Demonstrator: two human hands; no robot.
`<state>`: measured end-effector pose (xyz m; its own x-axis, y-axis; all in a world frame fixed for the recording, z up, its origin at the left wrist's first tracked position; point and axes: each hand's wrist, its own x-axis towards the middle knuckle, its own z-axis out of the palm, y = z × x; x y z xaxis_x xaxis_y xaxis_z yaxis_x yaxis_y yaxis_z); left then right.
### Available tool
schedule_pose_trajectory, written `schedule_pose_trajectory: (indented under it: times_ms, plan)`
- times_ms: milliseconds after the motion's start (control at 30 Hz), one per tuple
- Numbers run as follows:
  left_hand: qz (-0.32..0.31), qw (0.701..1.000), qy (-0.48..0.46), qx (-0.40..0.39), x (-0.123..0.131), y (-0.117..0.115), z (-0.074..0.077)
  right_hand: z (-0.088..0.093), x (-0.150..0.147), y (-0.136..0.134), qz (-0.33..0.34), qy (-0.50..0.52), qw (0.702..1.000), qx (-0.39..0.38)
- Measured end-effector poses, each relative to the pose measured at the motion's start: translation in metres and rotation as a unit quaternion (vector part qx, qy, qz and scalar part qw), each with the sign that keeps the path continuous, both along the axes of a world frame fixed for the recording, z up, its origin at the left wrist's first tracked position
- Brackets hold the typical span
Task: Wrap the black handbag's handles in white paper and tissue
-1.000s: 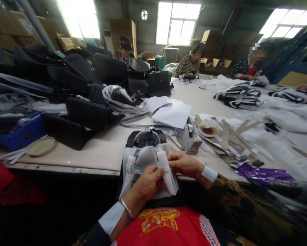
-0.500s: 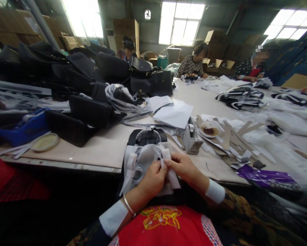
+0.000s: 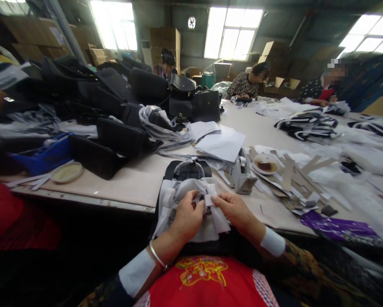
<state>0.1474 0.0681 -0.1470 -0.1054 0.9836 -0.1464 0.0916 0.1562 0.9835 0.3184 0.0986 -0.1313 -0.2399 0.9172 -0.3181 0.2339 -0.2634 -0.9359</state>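
Observation:
A black bag (image 3: 171, 170) leans on the table edge in front of me, with a plastic-wrapped top handle (image 3: 182, 165). White wrapping sheet (image 3: 188, 186) covers its front, and pale strips are wound around parts on both sides. Between thumb and fingers, my right hand (image 3: 239, 212) pinches a white wrapping strip (image 3: 210, 199) on the bag's right side. My left hand (image 3: 187, 218) is curled beside it over the bag's middle, its thumb and forefinger close to some clear plastic. What the left fingertips hold is hidden.
A grey tape dispenser (image 3: 243, 179) stands just beyond the bag. Right of it lie a dish of brown stuff (image 3: 265, 163), cardboard strips (image 3: 287, 172) and a purple packet (image 3: 340, 227). Black bags (image 3: 149, 85) are piled left, near a blue tray (image 3: 42, 158). Co-workers sit across the table.
My hands have moved slightly apart: the left shifted left off the strip, while the right still pinches it. The view has turned a little to the left.

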Motion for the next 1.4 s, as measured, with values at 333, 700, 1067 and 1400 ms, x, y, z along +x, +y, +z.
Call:
schedule_pose_trajectory:
  times_ms: [333, 700, 1067, 1400]
  plan:
    - [-0.038, 0.987, 0.137, 0.07, -0.013, -0.014, 0.028, -0.006, 0.012, 0.001, 0.022, -0.084, 0.993, 0.081]
    - [0.057, 0.922, 0.378, 0.057, -0.092, -0.032, 0.023, -0.01, 0.028, -0.008, 0.028, -0.215, 0.955, 0.201]
    - [0.035, 0.98, 0.181, -0.073, -0.088, -0.023, 0.0, -0.05, 0.033, -0.013, 0.047, -0.183, 0.973, 0.135]
    - [0.078, 0.956, 0.282, 0.022, -0.138, 0.046, -0.007, -0.033, 0.025, 0.034, 0.023, -0.277, 0.878, 0.39]
